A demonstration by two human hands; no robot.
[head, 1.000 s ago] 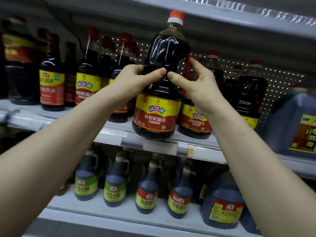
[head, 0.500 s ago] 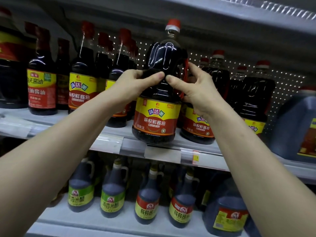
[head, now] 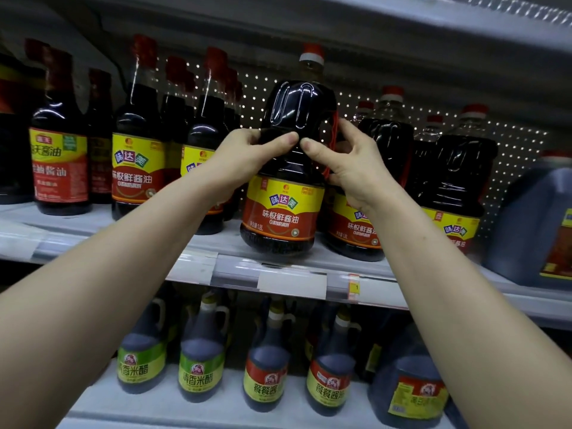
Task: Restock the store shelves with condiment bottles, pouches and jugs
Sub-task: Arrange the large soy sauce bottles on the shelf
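The left hand (head: 247,159) is curling round the waist of the large dark red-capped plastic soy-sauce jug (head: 283,212) from 9 o'clock, the right hand (head: 349,168) from 3 o'clock, thumbs nearly meeting. The jug is being held upright at the grey metal shelf's (head: 198,267) front edge.

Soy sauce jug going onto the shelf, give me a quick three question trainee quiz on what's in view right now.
1. True or false: both the left hand and the right hand grip the soy sauce jug.
2. Multiple choice: that jug's cap is A green, B red above a white band, C black.
3. Fill in: the green-label jugs stand on the ___ shelf.
Key: 1 true; 2 B; 3 lower shelf.
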